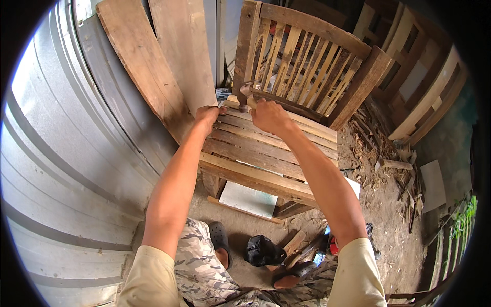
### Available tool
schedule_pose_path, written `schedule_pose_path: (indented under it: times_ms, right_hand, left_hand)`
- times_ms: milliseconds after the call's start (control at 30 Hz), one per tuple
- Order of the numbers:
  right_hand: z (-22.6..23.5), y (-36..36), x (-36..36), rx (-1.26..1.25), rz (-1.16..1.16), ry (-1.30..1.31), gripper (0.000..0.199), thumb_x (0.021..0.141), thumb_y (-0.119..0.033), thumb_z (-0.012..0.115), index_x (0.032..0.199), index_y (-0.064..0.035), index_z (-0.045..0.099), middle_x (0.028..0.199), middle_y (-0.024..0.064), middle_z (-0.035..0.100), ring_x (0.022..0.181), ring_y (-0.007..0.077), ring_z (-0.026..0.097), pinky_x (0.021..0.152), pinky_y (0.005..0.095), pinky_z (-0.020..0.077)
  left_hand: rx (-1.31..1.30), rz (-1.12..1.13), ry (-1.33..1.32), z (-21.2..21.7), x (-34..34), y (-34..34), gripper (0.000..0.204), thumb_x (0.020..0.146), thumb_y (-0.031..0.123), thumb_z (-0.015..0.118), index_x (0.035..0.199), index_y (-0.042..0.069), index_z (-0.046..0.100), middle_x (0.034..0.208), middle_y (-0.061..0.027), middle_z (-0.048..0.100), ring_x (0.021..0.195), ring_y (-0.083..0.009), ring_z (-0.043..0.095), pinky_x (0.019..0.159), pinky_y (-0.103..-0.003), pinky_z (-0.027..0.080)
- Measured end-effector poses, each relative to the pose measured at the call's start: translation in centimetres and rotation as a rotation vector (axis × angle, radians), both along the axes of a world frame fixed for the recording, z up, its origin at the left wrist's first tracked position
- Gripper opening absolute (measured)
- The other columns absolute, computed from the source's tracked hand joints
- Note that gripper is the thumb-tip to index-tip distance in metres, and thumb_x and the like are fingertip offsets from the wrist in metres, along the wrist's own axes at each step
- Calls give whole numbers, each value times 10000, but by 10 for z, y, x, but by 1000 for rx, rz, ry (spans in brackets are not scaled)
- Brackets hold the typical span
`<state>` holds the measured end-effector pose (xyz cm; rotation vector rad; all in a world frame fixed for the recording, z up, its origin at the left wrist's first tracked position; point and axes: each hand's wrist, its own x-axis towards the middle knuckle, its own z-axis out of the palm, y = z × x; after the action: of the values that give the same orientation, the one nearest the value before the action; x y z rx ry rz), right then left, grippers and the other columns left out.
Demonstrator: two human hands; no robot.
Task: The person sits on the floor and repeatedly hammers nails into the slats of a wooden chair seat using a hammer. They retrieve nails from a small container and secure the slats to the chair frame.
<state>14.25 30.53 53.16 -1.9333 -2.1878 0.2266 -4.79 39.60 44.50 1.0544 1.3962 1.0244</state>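
Nearest to me are my own knees in camouflage-patterned trousers point(202, 271), my feet in dark rubber sandals point(221, 240) on the dirt floor point(388, 204), and between them a crumpled black plastic bag point(262, 250) with some offcuts beside it.

Past those stands the weathered brown wooden slatted chair point(266, 148) — the thing I am working on, right in front of me. It looks heavy and stiff, rough-grained and dry, so I judge it won't slip, but old slats like these could split or hand me a splinter. The thick front rail and the corner posts seem the safest places to take hold; the thin back slats I would leave alone.

My left hand point(207, 116) rests at the rear left corner of the seat, fingers curled down over the slat edge, steadying it. My right hand point(269, 116) is closed around a short wooden handle of a hammer point(247, 93) — its dark head sits close against the lower left post of the backrest; whether it touches I cannot tell.

Farther off, long bare wooden planks point(153, 61) lean on the grey corrugated metal wall point(66, 153), and more slatted wooden frames point(419, 77) stand at the right.
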Motion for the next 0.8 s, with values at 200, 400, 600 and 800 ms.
schedule_pose_path:
  times_ms: [200,400,600,800]
  right_hand:
    - [-7,-9,-21,262,-94,62,402,971,-274,489,1052,116,541,790,268,679,744,396,692,701,460,568]
    - [2,-5,-28,83,0,70,407,961,-251,471,1073,135,538,802,287,671,734,390,696,677,433,577]
    - [-29,-8,-12,111,-86,22,368,962,-248,487,1002,102,591,745,225,671,647,306,693,593,411,570]
    - [12,-72,23,-146,-152,389,371,979,-282,494,929,69,601,586,143,612,490,237,625,478,384,504]
  left_hand:
    - [-11,59,55,14,8,-13,402,756,203,810,1063,-30,698,1201,-203,653,1127,-301,596,907,-426,488]
    - [159,78,319,-6,-7,1,362,764,298,760,1032,55,740,1031,-146,726,981,-269,681,854,-371,510]
    - [239,23,512,8,9,-13,352,778,328,743,1032,84,745,1016,-147,724,957,-303,685,858,-395,519]
    - [679,112,822,9,17,-29,281,878,291,662,1084,110,720,1173,-102,681,1122,-303,608,946,-392,486]
